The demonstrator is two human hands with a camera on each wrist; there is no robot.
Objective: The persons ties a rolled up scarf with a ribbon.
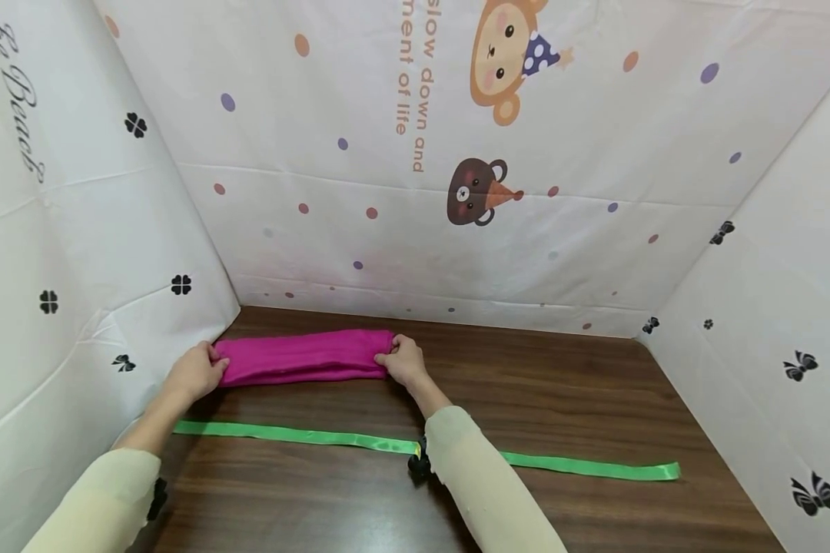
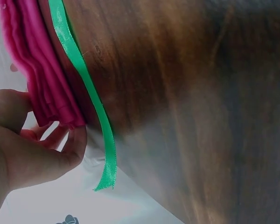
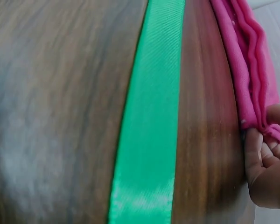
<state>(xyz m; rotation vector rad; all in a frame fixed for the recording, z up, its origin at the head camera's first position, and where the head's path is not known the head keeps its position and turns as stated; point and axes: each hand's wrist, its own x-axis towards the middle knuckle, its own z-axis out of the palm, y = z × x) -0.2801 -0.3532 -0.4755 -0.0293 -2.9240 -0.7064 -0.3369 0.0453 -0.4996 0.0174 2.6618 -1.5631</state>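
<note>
White sheets (image 1: 415,253), printed with dots, bears, clovers and bows, wall in the brown wood-grain table (image 1: 560,399) on three sides. At its back left, the left hand (image 1: 197,372) and right hand (image 1: 408,362) pinch opposite ends of the folded cloth (image 1: 304,355), behind a ribbon (image 1: 304,436).

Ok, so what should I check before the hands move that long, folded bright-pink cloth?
1. Left hand pinching one end of the long, folded bright-pink cloth: ok.
2. Right hand pinching the other end: ok.
3. Cloth apart from the thin, shiny green ribbon: ok.
4. Ribbon fully visible in the head view: not ok, the pale yellow fabric sleeve on the right arm crosses in front.
5. Cloth's underside free of creases: cannot tell, it's hidden.
</note>
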